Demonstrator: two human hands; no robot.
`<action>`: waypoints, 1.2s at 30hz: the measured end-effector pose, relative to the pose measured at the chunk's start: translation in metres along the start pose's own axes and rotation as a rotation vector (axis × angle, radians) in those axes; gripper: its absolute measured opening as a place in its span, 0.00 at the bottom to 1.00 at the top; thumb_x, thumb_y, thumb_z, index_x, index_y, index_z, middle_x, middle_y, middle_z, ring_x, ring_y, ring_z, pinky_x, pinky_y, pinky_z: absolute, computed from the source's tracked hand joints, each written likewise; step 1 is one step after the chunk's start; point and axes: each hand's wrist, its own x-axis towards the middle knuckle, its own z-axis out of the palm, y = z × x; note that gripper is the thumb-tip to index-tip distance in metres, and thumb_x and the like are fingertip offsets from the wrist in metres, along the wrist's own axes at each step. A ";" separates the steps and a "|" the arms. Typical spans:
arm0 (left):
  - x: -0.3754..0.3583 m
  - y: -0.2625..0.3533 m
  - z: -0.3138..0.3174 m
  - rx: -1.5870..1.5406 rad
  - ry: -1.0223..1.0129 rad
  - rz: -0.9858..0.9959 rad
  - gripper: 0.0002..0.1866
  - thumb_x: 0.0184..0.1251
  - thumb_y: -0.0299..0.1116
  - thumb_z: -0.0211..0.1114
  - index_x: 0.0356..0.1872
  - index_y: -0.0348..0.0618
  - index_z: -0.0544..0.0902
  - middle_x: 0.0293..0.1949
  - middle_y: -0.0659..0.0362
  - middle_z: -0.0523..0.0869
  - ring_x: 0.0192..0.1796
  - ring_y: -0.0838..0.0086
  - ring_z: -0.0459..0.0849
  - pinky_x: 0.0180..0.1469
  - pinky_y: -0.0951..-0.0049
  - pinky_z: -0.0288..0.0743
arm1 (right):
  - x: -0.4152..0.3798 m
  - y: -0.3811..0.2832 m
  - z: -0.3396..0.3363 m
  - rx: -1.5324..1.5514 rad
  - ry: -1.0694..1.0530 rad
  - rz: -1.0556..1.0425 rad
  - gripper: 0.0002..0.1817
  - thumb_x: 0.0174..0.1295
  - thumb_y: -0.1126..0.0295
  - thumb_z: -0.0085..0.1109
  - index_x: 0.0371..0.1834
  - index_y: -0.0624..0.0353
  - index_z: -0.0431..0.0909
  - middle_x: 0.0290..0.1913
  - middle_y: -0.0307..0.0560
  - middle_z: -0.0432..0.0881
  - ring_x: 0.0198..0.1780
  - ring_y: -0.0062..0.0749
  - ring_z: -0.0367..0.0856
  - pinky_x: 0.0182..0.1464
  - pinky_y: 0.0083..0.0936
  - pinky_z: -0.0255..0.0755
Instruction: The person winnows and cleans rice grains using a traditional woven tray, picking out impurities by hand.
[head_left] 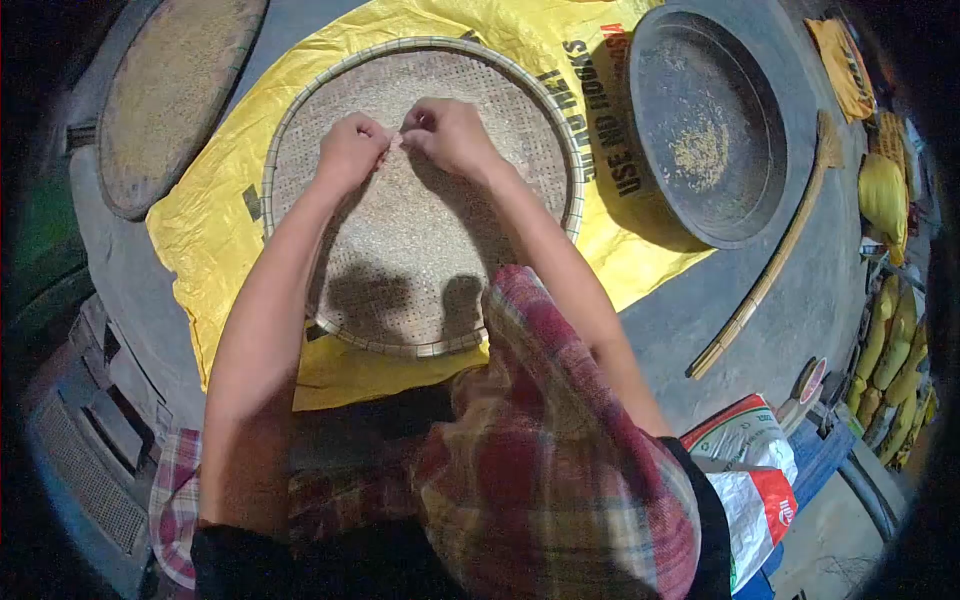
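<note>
A round woven bamboo winnowing tray [540, 130] lies before me, its middle covered with a thin spread of pale grain [410, 250]. Over its upper part, my left hand [352, 152] and my right hand [450, 138] come together, fingertips almost meeting. Thumb and fingers are pinched on both hands. Whatever sits between the fingertips is too small to make out, though pale bits show there. Shadows of my arms fall across the tray.
Beneath the tray spreads a yellow printed plastic sheet [215, 240]. A dark round basin [745, 190] with some grain stands right, beside a straw broom [765, 285]. Another grain-filled tray [180, 95] is at upper left. Printed sacks [745, 500] lie lower right.
</note>
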 end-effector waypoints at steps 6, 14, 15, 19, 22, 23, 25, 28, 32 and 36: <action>-0.014 -0.019 -0.010 0.108 0.145 0.171 0.09 0.52 0.31 0.67 0.29 0.36 0.79 0.23 0.61 0.81 0.26 0.78 0.77 0.32 0.77 0.73 | -0.003 -0.002 0.013 -0.225 -0.025 -0.055 0.06 0.47 0.70 0.60 0.27 0.60 0.81 0.31 0.57 0.81 0.35 0.51 0.79 0.42 0.36 0.73; -0.032 -0.018 -0.008 0.306 -0.018 0.135 0.11 0.48 0.32 0.69 0.31 0.39 0.80 0.24 0.62 0.80 0.29 0.80 0.76 0.35 0.77 0.72 | 0.000 -0.010 0.009 0.067 -0.066 0.035 0.06 0.46 0.71 0.60 0.29 0.59 0.80 0.31 0.57 0.81 0.36 0.49 0.80 0.43 0.36 0.73; -0.033 -0.022 -0.011 0.239 -0.064 0.141 0.12 0.48 0.33 0.69 0.31 0.39 0.80 0.25 0.62 0.81 0.29 0.80 0.76 0.35 0.77 0.72 | 0.002 -0.009 0.017 0.072 -0.070 0.030 0.06 0.46 0.71 0.60 0.29 0.59 0.80 0.31 0.57 0.81 0.36 0.49 0.80 0.43 0.36 0.73; -0.032 -0.024 -0.015 0.232 0.028 0.132 0.12 0.48 0.34 0.69 0.32 0.40 0.80 0.26 0.61 0.81 0.30 0.80 0.77 0.36 0.77 0.72 | -0.001 -0.006 0.039 -0.263 -0.158 -0.109 0.07 0.47 0.72 0.59 0.29 0.62 0.79 0.34 0.60 0.79 0.39 0.53 0.78 0.45 0.39 0.73; -0.033 -0.009 -0.004 0.197 0.147 0.124 0.11 0.49 0.34 0.68 0.31 0.40 0.79 0.26 0.61 0.81 0.30 0.79 0.77 0.36 0.77 0.72 | -0.011 -0.007 0.017 -0.198 -0.047 -0.110 0.06 0.47 0.73 0.59 0.28 0.62 0.79 0.31 0.59 0.79 0.36 0.51 0.79 0.41 0.37 0.74; -0.030 -0.009 -0.002 0.262 0.103 0.136 0.11 0.49 0.33 0.67 0.31 0.40 0.79 0.26 0.61 0.81 0.29 0.78 0.77 0.36 0.77 0.72 | -0.014 -0.007 0.006 -0.030 -0.054 0.014 0.05 0.46 0.74 0.58 0.27 0.62 0.79 0.29 0.58 0.79 0.34 0.49 0.79 0.39 0.35 0.74; -0.028 -0.008 0.002 0.330 0.055 0.152 0.10 0.50 0.33 0.67 0.31 0.40 0.79 0.26 0.61 0.81 0.29 0.78 0.77 0.35 0.76 0.72 | -0.018 -0.002 -0.007 0.141 -0.053 0.140 0.05 0.46 0.75 0.57 0.27 0.62 0.78 0.26 0.57 0.79 0.31 0.46 0.80 0.37 0.32 0.74; -0.033 -0.013 -0.003 0.334 0.018 0.194 0.10 0.50 0.32 0.66 0.31 0.39 0.79 0.25 0.60 0.81 0.28 0.76 0.78 0.34 0.75 0.72 | -0.022 0.008 -0.003 0.788 -0.183 0.450 0.07 0.45 0.75 0.57 0.28 0.63 0.78 0.24 0.53 0.79 0.30 0.35 0.80 0.35 0.25 0.73; -0.045 -0.033 -0.011 0.001 -0.043 0.052 0.08 0.51 0.31 0.66 0.31 0.40 0.79 0.25 0.59 0.81 0.29 0.75 0.78 0.34 0.74 0.72 | -0.029 -0.017 0.013 0.040 -0.134 -0.020 0.06 0.46 0.75 0.58 0.28 0.61 0.79 0.29 0.57 0.80 0.33 0.47 0.80 0.39 0.33 0.74; -0.065 -0.020 -0.004 0.249 0.081 0.203 0.08 0.51 0.30 0.66 0.32 0.40 0.79 0.24 0.62 0.80 0.30 0.77 0.77 0.35 0.76 0.71 | -0.035 -0.012 0.033 -0.243 -0.082 -0.104 0.07 0.45 0.70 0.62 0.27 0.60 0.80 0.29 0.56 0.80 0.33 0.47 0.80 0.41 0.34 0.73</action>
